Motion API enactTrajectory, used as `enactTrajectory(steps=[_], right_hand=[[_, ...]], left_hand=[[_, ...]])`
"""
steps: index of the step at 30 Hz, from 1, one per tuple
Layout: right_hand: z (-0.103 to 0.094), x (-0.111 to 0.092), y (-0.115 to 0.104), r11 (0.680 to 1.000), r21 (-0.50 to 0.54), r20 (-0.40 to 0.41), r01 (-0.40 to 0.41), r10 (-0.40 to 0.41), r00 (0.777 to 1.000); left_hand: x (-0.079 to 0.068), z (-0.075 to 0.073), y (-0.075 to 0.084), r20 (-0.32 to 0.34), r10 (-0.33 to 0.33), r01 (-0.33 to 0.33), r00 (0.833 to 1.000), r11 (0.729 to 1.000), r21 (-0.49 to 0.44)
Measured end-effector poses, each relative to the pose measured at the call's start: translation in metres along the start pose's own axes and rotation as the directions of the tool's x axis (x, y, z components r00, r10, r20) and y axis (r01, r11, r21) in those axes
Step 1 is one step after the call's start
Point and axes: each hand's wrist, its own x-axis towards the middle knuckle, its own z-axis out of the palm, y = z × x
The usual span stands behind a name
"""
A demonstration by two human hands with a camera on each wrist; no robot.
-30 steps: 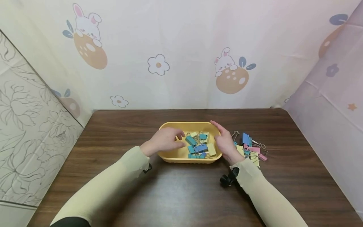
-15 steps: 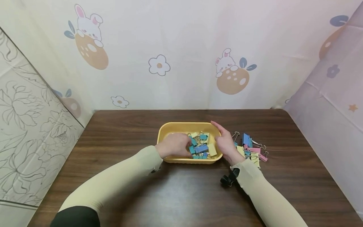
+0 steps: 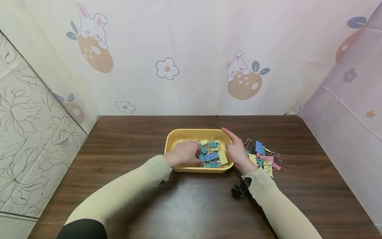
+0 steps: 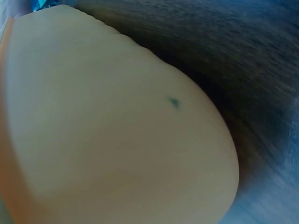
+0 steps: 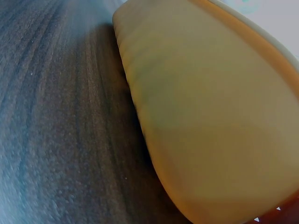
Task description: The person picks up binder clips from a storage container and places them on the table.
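A yellow plastic tray (image 3: pixel 194 169) stands on the table, with blue, teal and pale yellow binder clips (image 3: pixel 212 156) gathered in its right half. Into the tray from the left reaches my left hand (image 3: pixel 185 153), fingers bent down at a teal binder clip (image 3: pixel 204 150). Its fingertips are hidden, so I cannot tell whether they pinch a clip. My right hand (image 3: pixel 237 154) grips the tray's right end, the thumb inside the rim and the index finger stretched along the far corner. Tray wall fills much of both the left wrist view (image 4: pixel 117 116) and the right wrist view (image 5: pixel 210 102).
Just right of the tray, a loose pile of blue, pink, teal and pale yellow binder clips (image 3: pixel 265 157) lies on the dark wood table (image 3: pixel 185 205). Behind the table hangs a patterned curtain (image 3: pixel 197 83). The right wrist carries a black camera (image 3: pixel 238 190).
My left hand has moved right and down to the clips in the tray, its fingers bending in. A few clips beside it have shifted slightly. My right hand keeps its grip on the tray.
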Motion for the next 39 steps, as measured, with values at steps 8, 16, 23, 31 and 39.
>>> enactTrajectory(steps=[8,16,23,31,39], right_hand=[[0.000,0.001,0.001,1.000,-0.004,-0.004,0.002,-0.002,1.000],[0.001,0.001,0.002,1.000,-0.013,-0.009,0.013,-0.013,1.000],[0.001,0.001,0.002,1.000,-0.020,-0.012,0.015,-0.015,1.000],[0.001,0.000,0.001,1.000,-0.014,-0.014,0.005,-0.005,1.000],[0.002,0.000,0.001,1.000,-0.003,-0.022,-0.003,0.003,1.000]], left_hand=[[-0.002,0.002,0.001,-0.037,0.023,-0.023,0.999,1.000,-0.006],[-0.007,0.002,-0.006,-0.058,-0.006,0.003,0.998,0.999,-0.055],[-0.020,-0.006,-0.010,-0.115,0.002,-0.009,0.993,0.998,-0.060],[-0.034,-0.018,-0.020,-0.134,-0.050,0.038,0.990,0.995,-0.091],[-0.057,-0.035,-0.033,-0.210,-0.086,0.050,0.974,0.984,-0.172]])
